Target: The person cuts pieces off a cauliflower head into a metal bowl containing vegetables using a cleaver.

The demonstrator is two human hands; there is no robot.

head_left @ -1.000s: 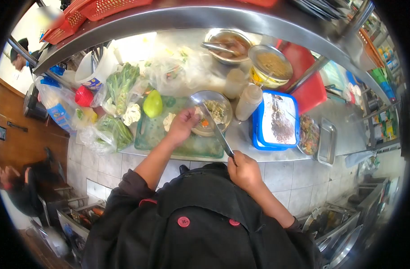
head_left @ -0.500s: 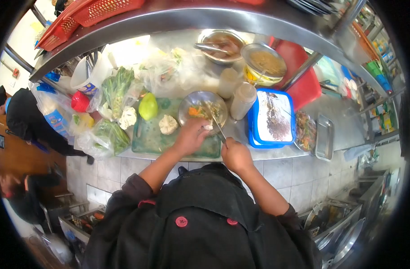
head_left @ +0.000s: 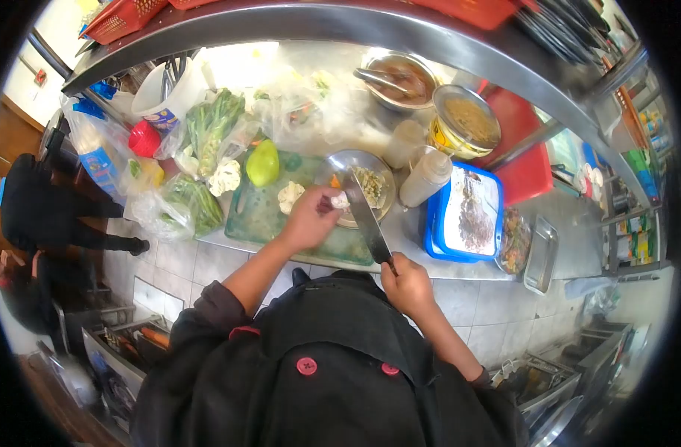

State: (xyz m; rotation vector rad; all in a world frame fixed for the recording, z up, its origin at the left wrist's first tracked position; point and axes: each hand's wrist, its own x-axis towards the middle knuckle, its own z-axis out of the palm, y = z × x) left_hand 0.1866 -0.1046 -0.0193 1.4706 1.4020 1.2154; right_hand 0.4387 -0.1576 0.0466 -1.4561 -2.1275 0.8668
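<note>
My left hand (head_left: 309, 222) pinches a small white piece of cauliflower (head_left: 340, 200) over the near rim of a metal bowl (head_left: 331, 162). Chopped green and orange vegetable bits lie in that bowl. In my right hand (head_left: 409, 284) is the handle of a kitchen knife (head_left: 372, 232); its broad blade points away from me, tip over the bowl, close beside the cauliflower piece. Left of the bowl, a larger cauliflower chunk (head_left: 289, 197) sits on the green cutting board (head_left: 255, 216), with a pale green pear-shaped fruit or vegetable (head_left: 263, 163) behind it.
Bagged greens (head_left: 195, 205) and a white bucket (head_left: 150, 100) stand left. Squeeze bottles (head_left: 426, 179), a blue-rimmed container (head_left: 466, 212) and a metal tray (head_left: 540, 253) are right. A steel shelf (head_left: 340, 28) runs overhead. Another person (head_left: 46, 205) is at far left.
The knife's blade has turned its broad side into view, and my right hand has moved slightly right and nearer. The whole view has shifted, with the bowl now further right.
</note>
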